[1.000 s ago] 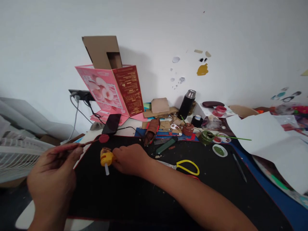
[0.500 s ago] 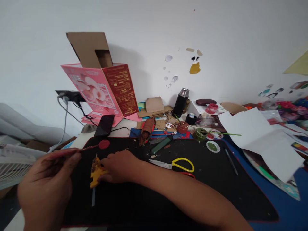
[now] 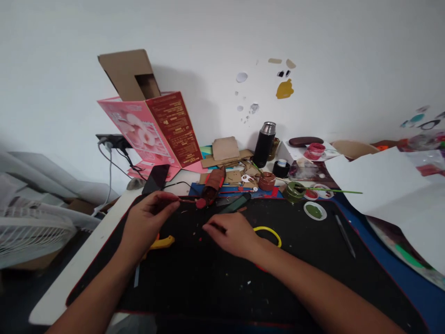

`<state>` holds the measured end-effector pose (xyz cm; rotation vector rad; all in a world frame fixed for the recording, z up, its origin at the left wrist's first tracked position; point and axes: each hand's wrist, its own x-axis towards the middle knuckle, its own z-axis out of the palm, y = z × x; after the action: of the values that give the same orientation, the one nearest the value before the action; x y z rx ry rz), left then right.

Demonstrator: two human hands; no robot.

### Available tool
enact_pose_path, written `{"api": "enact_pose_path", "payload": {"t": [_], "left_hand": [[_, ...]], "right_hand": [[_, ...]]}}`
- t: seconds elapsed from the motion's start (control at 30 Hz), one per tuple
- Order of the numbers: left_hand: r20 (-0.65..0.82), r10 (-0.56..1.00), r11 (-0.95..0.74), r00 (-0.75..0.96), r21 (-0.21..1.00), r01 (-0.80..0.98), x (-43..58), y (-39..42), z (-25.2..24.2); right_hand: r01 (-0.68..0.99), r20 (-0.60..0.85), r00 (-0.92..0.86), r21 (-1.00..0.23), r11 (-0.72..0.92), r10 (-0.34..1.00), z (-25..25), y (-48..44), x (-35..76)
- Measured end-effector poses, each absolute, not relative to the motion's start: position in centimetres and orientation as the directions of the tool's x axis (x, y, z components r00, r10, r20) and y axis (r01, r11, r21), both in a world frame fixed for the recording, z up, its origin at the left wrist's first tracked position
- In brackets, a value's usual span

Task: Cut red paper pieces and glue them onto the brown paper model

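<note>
My left hand (image 3: 149, 218) pinches a thin stick that has a round red disc (image 3: 200, 203) at its far end. Beyond the disc lies a brown boat-like piece (image 3: 213, 183). Under my left wrist, a yellow glue-gun-like object (image 3: 163, 242) shows only in part on the black mat (image 3: 194, 287). My right hand (image 3: 233, 233) is above the mat with thumb and fingertips together; whether something small is between them cannot be made out. Yellow-handled scissors (image 3: 267, 228) are partly hidden behind it, near a green cutter (image 3: 236, 203).
Behind the mat stand a pink box (image 3: 139, 125), a black phone (image 3: 156, 178), a thermos (image 3: 264, 144) and a brown paint jar (image 3: 267, 181). To the right are a green paint jar (image 3: 294, 191), a green paint dish (image 3: 314, 211), a pen (image 3: 345, 235) and white paper (image 3: 385, 185).
My left hand has moved right and forward with the red disc. My right hand has let go of the yellow object and moved right, in front of the scissors. The view has shifted slightly.
</note>
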<state>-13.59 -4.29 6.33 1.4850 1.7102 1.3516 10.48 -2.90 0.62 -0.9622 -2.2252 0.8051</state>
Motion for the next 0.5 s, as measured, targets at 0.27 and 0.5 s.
{"api": "enact_pose_path", "payload": {"t": [0.27,0.5], "left_hand": [[0.232,0.957,-0.108,-0.171,0.837,0.536,-11.0,-3.7,5.3],[0.158,0.98,-0.057,-0.12,0.803,0.593,-10.6,-2.7,3.7]], "right_hand": [[0.325,0.28,-0.161,-0.89,0.318,0.947,-0.2,-1.5,13.9],[0.308,0.305,-0.262,-0.873,0.378,0.916,0.2,-2.1,13.8]]}}
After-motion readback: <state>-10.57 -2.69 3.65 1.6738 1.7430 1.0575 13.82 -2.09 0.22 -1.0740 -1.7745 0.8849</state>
